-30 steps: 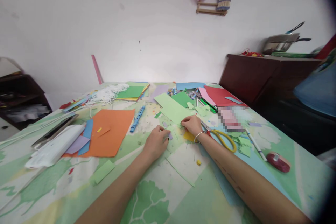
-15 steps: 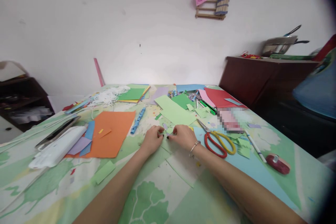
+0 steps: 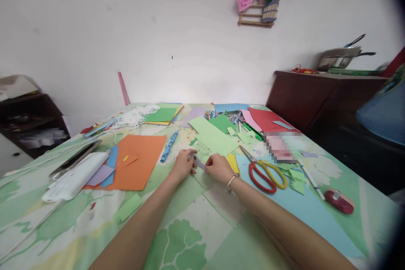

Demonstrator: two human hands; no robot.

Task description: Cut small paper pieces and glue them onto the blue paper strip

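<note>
A small purple paper strip (image 3: 199,163) spans the gap between my two hands above the middle of the table. My left hand (image 3: 183,164) pinches its left end, fingers curled. The other end is between the thumb and fingers of my right hand (image 3: 219,168), which has a bracelet at the wrist. Just beyond lies a long light green paper sheet (image 3: 215,137). Scissors (image 3: 264,172) with one red and one yellow handle rest to the right of my right hand, partly on a light blue sheet (image 3: 311,215). A thin green paper strip (image 3: 218,210) lies nearer me.
Left are an orange sheet (image 3: 141,160), a blue marker-like stick (image 3: 169,146), a white packet (image 3: 76,177) and a dark phone-like object (image 3: 76,158). Right are a white pen (image 3: 311,179), a red correction-tape-like item (image 3: 339,201) and fringed green scraps (image 3: 296,181). A dark cabinet (image 3: 316,97) stands beyond.
My hands have moved slightly apart, and the purple strip now shows stretched between them. The whole view has shifted a little.
</note>
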